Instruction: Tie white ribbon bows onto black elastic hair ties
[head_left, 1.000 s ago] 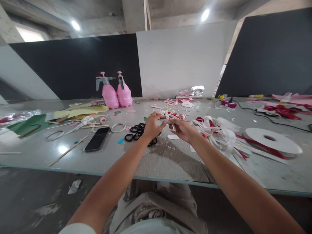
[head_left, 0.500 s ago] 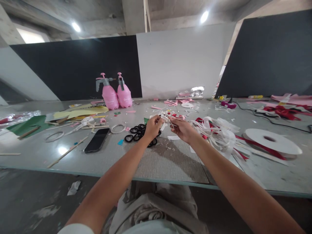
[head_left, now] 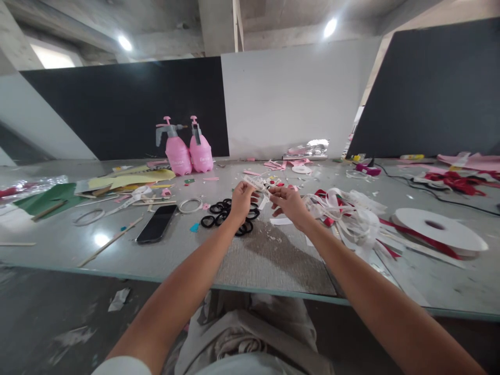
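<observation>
A white ribbon with dark printed lettering [head_left: 253,182] stretches between my two hands above the table. My left hand [head_left: 242,200] pinches it near the lettered end. The fingers of my right hand [head_left: 288,204] are closed on the ribbon's other part, and a loose end hangs down between the hands. Several black hair ties [head_left: 220,214] lie in a heap beside and below my left hand. To the right of my right hand spreads a tangle of white and red ribbons [head_left: 349,213].
A black phone [head_left: 157,224], a roll of white tape [head_left: 190,205] and thin wooden sticks [head_left: 110,242] lie to the left. Two pink spray bottles [head_left: 178,155] stand at the back. On the right are a large white ribbon spool [head_left: 457,229] and a black cable [head_left: 441,194]. Scraps litter the table.
My left hand has turned, and the ribbon's lettering now shows above it. My right hand has shifted slightly, its fingers still closed on the ribbon.
</observation>
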{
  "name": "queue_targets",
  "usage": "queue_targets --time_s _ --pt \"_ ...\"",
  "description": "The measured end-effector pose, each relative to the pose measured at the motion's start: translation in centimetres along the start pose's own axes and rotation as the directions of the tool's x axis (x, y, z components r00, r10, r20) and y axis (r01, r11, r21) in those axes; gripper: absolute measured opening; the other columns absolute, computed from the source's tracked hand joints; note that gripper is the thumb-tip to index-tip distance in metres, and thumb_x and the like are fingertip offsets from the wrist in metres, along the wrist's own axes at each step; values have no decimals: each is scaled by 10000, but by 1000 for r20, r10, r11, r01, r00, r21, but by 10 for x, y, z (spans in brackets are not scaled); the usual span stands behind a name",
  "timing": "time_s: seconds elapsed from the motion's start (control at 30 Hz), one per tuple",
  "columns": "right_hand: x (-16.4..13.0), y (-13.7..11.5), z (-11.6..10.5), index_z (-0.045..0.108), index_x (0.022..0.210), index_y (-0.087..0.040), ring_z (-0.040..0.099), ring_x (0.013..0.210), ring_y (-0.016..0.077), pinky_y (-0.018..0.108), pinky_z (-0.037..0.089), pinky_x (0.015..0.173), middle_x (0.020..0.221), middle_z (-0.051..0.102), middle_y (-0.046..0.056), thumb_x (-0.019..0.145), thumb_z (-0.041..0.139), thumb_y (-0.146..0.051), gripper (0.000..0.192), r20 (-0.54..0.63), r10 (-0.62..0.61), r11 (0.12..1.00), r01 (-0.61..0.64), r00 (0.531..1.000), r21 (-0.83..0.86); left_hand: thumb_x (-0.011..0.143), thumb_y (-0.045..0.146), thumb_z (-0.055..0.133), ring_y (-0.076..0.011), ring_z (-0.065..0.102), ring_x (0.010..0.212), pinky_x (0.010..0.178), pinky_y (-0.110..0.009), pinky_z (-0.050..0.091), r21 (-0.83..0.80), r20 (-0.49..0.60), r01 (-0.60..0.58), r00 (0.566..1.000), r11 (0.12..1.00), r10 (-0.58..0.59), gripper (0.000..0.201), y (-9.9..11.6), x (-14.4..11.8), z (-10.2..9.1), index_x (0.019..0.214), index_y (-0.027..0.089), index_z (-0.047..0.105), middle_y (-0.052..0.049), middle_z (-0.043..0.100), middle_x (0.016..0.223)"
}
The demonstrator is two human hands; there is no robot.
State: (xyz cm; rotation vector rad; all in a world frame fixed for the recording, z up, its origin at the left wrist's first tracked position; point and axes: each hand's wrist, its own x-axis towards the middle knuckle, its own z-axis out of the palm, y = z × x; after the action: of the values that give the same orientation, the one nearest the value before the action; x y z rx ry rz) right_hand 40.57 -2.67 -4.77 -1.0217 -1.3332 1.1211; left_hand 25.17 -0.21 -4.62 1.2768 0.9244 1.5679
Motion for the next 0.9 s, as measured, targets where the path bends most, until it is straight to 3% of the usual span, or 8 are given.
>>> queue_targets --time_s 0.1,0.2,0.3,0.37,0.47,0.67,0.8,0.9 --pt "0 4 2 594 1093 -188 579 599 124 226 532 418 757 557 0 765 655 -367 379 36 -75 988 79 997 -129 750 325 617 -106 586 533 527 -224 476 14 -17 -17 1000 1000 17 197 0 0 0 732 183 482 42 553 617" --pt "0 8 2 546 1193 -214 593 602 121 202 508 415 827 587 11 754 673 -443 511 -4 -167 943 159 986 -294 737 281 618 -106 573 506 531 -227 473 80 23 -57 998 995 56 170 0 -1 -1 708 185 481 50 535 569" --pt "-1 9 2 586 1072 -196 596 559 118 194 489 404 777 607 14 789 634 -448 382 -36 -196 903 166 980 -397 732 278 632 -100 561 493 511 -217 447 133 61 -85 995 987 77 171 -1 -1 -2 701 181 494 49 531 580" --pt "-1 8 2 601 881 -176 602 522 126 204 494 403 673 596 13 854 539 -443 276 -2 -161 909 148 987 -389 739 293 640 -93 549 488 500 -214 432 139 71 -98 994 985 89 177 -2 -1 -2 719 178 508 45 535 610" --pt "-3 6 4 574 708 -164 605 490 134 212 499 401 589 581 22 881 494 -438 334 51 -112 924 123 992 -363 772 335 636 -83 522 498 506 -214 419 116 96 -114 990 987 103 183 -4 1 -3 794 167 564 33 550 654" --pt "-3 4 3 626 868 -160 626 538 128 227 535 428 753 657 49 818 600 -498 342 75 -42 988 53 996 -146 794 427 641 -78 459 519 516 -210 383 177 221 -139 970 974 98 289 -2 0 -4 816 139 651 21 546 623" --pt "1 8 3 625 800 -162 614 532 129 229 547 437 659 633 29 714 728 -459 326 61 -44 979 55 997 -194 780 446 656 -95 492 561 531 -217 393 211 233 -150 967 966 100 314 -3 1 -5 827 137 671 2 593 665" --pt "1 8 5 628 757 -159 590 493 108 216 531 414 674 642 32 744 691 -472 319 76 -32 980 47 997 -195 784 430 657 -98 503 580 548 -218 409 203 230 -180 964 963 132 293 -4 2 -6 842 143 669 -5 611 700"
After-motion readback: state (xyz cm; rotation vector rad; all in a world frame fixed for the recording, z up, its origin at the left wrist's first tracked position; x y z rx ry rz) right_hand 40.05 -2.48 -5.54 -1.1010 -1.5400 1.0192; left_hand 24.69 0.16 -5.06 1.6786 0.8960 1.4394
